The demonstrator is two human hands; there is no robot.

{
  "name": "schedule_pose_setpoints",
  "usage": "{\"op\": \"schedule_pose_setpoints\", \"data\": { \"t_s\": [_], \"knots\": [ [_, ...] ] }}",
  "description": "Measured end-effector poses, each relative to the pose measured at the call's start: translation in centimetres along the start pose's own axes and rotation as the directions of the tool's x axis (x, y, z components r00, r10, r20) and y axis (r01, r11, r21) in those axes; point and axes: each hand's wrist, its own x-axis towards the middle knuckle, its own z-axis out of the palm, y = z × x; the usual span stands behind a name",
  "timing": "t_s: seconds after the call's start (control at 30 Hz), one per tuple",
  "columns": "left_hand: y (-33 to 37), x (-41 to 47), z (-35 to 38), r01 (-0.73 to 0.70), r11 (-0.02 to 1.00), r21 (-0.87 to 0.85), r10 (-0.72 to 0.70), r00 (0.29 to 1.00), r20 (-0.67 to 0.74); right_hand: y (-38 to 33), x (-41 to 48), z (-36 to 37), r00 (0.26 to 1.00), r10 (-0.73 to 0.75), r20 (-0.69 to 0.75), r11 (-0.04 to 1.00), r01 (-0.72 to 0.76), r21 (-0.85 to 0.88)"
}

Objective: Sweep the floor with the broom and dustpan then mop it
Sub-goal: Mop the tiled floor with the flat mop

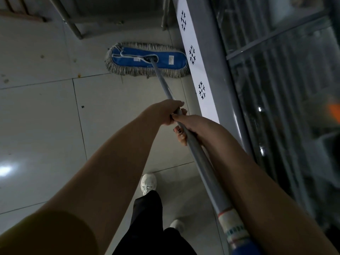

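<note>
Gripping mop handle (200, 157) with both hands: left hand (163, 113) wrapped round the pole on the side nearer mop head (147, 59), right hand (191, 127) touching just behind it, fingers curled under the pole, glossy nails showing. Smooth grey metal tube, slanting up from mop head; patterned label band and blue grip (237, 234) at the end far from mop head. Flat oblong mop head, blue cloth top, white cord ties, shaggy grey-beige yarn fringe all round, lying flat on floor (46, 111). Glossy pale square tiles, thin dark grout lines, glare patch well left of mop head, small orange-brown specks (79, 76) left of mop head. Right end of mop head touching or just beside white strip (195, 57) printed with black snowflake marks, along base of grey-framed glass cabinet (276, 70). Behind the glass, right of mop head: wire-like shelving, contents blurred, cannot tell. Grey metal legs (73, 24) beyond mop head. Nearer than mop head: white lace-up shoe (148, 184), second shoe (177, 225), black trouser leg (147, 214).
</note>
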Motion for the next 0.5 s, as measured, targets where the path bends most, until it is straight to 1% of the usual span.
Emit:
{"op": "schedule_pose_setpoints", "data": {
  "t_s": [0.07,0.17,0.23,0.37,0.5],
  "knots": [
    [-0.4,-0.5,-0.1,0.008,1.0,0.021,-0.007,1.0,-0.026,0.4,-0.2,0.3,1.0,0.017,0.016,1.0,-0.017,-0.022],
    [-1.6,-1.8,0.1,0.019,0.991,0.131,-0.011,0.998,-0.063,1.7,-1.0,0.4,0.999,0.015,0.043,1.0,-0.015,-0.005],
    [-2.6,-2.7,0.5,0.02,0.994,0.111,-0.013,0.998,-0.069,3.0,-1.5,0.3,0.999,0.0,0.043,1.0,-0.001,0.011],
    [-5.2,-4.7,1.4,0.027,1.0,-0.002,-0.027,0.997,-0.077,5.9,-3.2,0.3,0.996,-0.029,0.083,0.999,0.027,0.021],
    [-10.0,-6.3,2.9,0.067,0.998,-0.004,-0.067,0.994,-0.088,10.8,-5.1,-0.3,0.993,-0.048,0.11,0.999,0.045,0.026]
  ]
}}
